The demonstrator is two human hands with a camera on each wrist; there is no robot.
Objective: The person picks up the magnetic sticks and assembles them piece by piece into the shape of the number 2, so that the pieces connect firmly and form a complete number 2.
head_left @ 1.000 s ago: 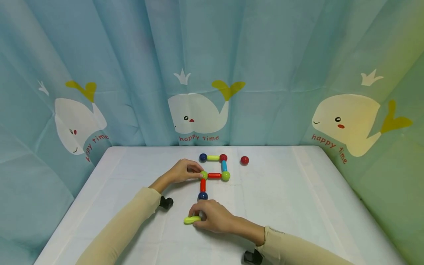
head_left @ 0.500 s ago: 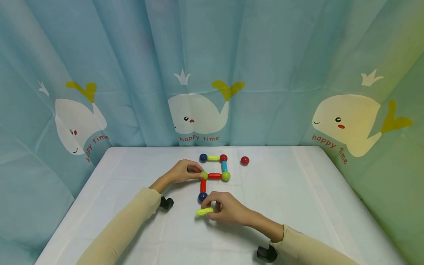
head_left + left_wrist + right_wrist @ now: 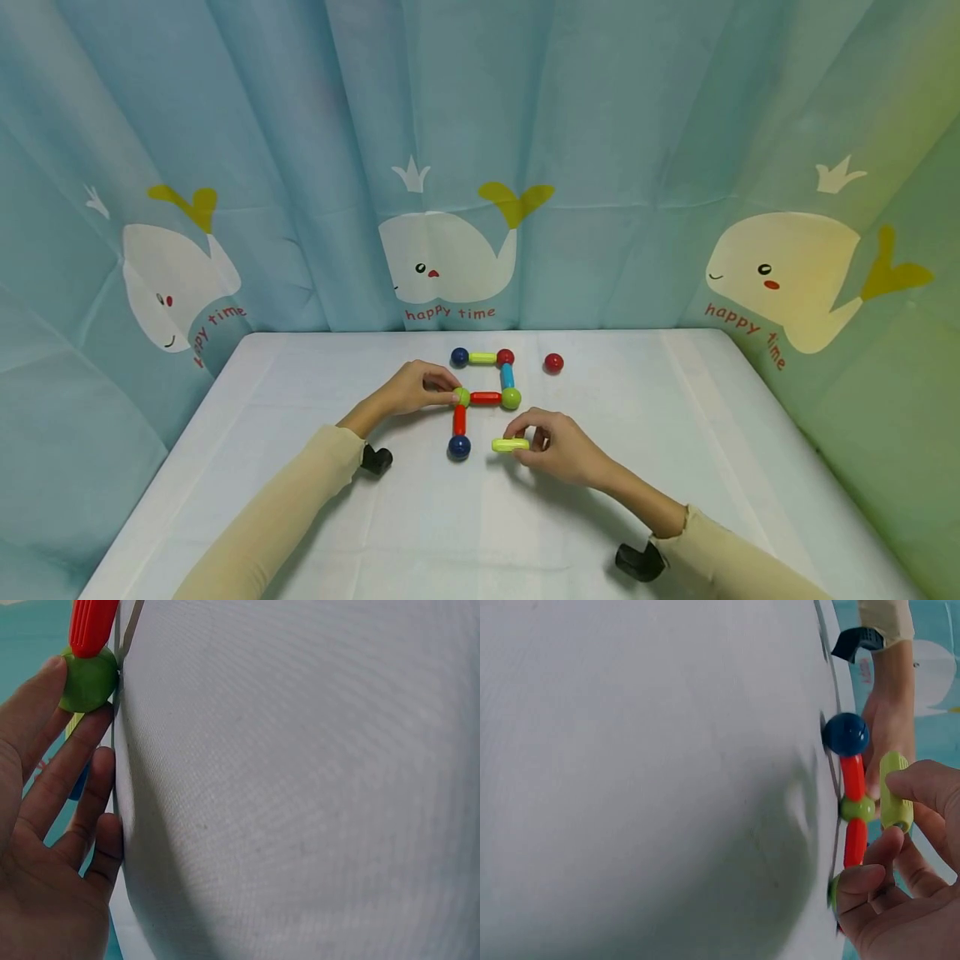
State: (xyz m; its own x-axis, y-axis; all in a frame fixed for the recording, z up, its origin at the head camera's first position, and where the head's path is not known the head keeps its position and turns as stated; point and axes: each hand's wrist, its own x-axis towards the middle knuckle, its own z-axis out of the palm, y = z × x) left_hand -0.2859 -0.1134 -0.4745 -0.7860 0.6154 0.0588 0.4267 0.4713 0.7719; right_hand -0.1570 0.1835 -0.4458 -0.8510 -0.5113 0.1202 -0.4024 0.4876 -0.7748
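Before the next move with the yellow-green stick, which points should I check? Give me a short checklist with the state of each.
1. Right hand pinches the yellow-green stick: ok.
2. Left hand steadies the green ball at the frame's corner: ok.
3. Stick joined to the blue ball: not ok, a gap remains.
4. Stick lying level, in line with the blue ball: ok.
5. Loose red ball apart from the work: ok.
6. Joints holding firmly: cannot tell.

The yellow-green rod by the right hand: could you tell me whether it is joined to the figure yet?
Not joined: the rod lies apart from the blue ball, pinched by the right hand.
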